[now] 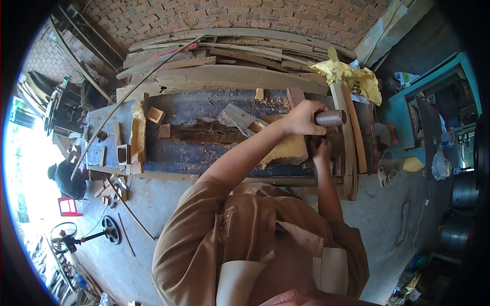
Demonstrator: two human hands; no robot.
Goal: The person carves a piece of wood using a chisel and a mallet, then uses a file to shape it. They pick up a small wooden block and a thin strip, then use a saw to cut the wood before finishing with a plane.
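Note:
My left hand (pixel 304 117) reaches across the workbench (pixel 194 109), its fingers wrapped round a short, round brown wooden mallet (pixel 331 118). The mallet's blunt end points right. Just below it, my right hand (pixel 320 149) is closed low over the wood at the bench's right end. What its fingers hold is in shadow and cannot be made out. A pale, rough-edged wood slab (pixel 286 152) lies left of my right hand, partly under my left forearm. Beyond my left hand stands a reddish board end (pixel 295 96).
Long upright planks (pixel 343 143) flank my hands on the right, with a yellow sack (pixel 352 79) over their far end. Small wood blocks (pixel 155 115) lie at the bench's left. Stacked boards (pixel 229 76) line the brick wall. A long thin strip (pixel 130 97) slants across the left.

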